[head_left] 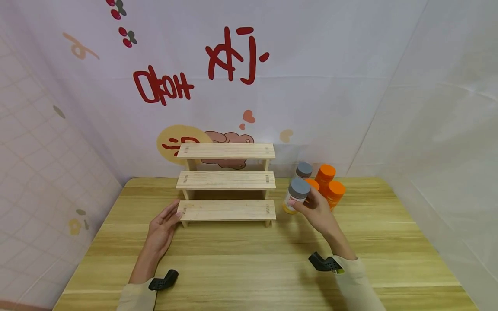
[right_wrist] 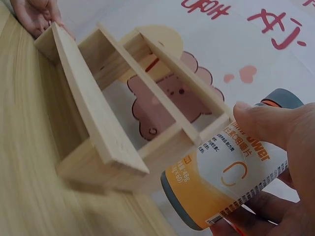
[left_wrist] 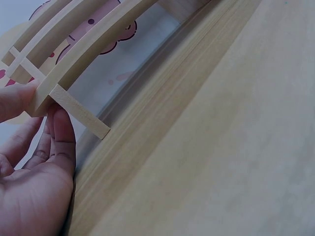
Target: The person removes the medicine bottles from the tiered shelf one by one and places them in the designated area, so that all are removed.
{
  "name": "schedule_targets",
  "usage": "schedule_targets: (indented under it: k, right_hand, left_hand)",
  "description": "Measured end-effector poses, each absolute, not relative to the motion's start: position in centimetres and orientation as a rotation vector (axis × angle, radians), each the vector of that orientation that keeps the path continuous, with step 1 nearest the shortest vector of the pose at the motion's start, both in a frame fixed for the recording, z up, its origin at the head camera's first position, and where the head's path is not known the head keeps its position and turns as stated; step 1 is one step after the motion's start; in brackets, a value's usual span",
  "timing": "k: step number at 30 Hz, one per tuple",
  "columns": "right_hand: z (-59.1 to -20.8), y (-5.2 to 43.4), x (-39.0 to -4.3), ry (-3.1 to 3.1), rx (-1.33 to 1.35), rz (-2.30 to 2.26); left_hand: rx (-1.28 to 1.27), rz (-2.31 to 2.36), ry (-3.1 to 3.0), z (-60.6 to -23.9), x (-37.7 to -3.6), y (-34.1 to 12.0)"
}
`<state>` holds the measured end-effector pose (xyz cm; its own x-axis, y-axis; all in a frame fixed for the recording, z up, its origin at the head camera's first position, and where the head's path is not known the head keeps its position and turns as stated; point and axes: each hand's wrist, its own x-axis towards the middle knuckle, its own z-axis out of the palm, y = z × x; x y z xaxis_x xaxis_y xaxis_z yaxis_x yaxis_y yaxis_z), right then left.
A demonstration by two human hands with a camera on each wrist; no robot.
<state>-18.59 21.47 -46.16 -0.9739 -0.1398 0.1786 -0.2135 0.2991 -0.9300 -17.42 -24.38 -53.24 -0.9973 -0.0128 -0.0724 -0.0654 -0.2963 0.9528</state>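
A three-step wooden shelf [head_left: 226, 181] stands at the back middle of the wooden table [head_left: 249, 255]. My left hand [head_left: 163, 226] lies with straight fingers against the left end of the lowest step [left_wrist: 54, 96]. My right hand [head_left: 317, 207] grips a yellow bottle with a grey cap [head_left: 296, 195] just right of the shelf, lifted off the table. In the right wrist view the thumb and fingers [right_wrist: 268, 125] wrap round the bottle [right_wrist: 224, 184], next to the shelf's end [right_wrist: 113, 147].
Behind my right hand stand another grey-capped bottle [head_left: 304, 170] and three orange-capped bottles [head_left: 326, 173]. A printed backdrop [head_left: 233, 77] closes the back and sides of the table.
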Motion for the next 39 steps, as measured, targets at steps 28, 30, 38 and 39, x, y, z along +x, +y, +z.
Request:
schedule_targets:
  k: [28, 30, 38, 39]
  right_hand:
    - [-50.4, 26.1, -16.1, -2.568, 0.223, 1.736]
    - [-50.7, 26.3, -16.0, -2.577, 0.215, 1.741]
    - [-51.5, 26.9, -15.9, -2.584, 0.226, 1.714]
    - [-51.6, 26.9, -16.0, -2.583, 0.234, 1.709]
  left_hand:
    - [-0.089, 2.507, 1.843, -53.5, -17.3, -24.4]
    - [-0.091, 2.511, 1.843, -53.5, -17.3, -24.4]
    - [-0.093, 2.515, 1.844, -53.5, -17.4, -24.4]
    - [-0.094, 2.517, 1.842, -53.5, -17.4, -24.4]
